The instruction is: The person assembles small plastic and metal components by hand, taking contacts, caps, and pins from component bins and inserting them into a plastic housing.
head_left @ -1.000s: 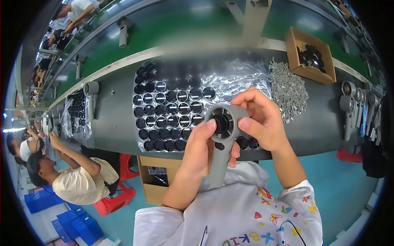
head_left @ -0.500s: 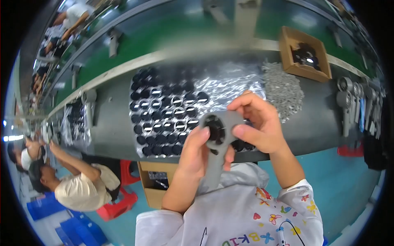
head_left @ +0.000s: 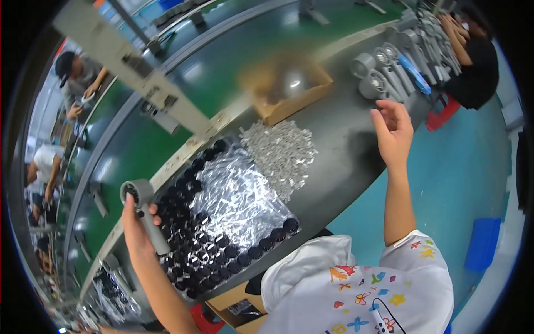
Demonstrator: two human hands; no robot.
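My left hand (head_left: pixel 133 225) grips a grey handheld fan body (head_left: pixel 157 238), its round head up and its handle slanting down over the bench's left side. The thumb lies at the ring opening and the fingers wrap round the neck. My right hand (head_left: pixel 395 132) is held out over the bench at the right, fingers slightly curled and apart, with nothing in it. Just beyond it lies a group of grey fan bodies (head_left: pixel 370 83). Between my hands are rows of round black caps (head_left: pixel 222 259) around a clear plastic sheet (head_left: pixel 242 197), and a heap of small grey parts (head_left: pixel 283 153).
A cardboard box (head_left: pixel 292 108) stands behind the heap, its contents blurred. The green conveyor (head_left: pixel 222 83) runs along the far side, with a metal post (head_left: pixel 139 69) rising beside it. A co-worker in black (head_left: pixel 478 64) sits at the far right. A blue bin (head_left: pixel 483 244) stands on the floor.
My head has turned to the right. The hands have parted: the right let go of the fan body and moved out right, while the left carried it to the left.
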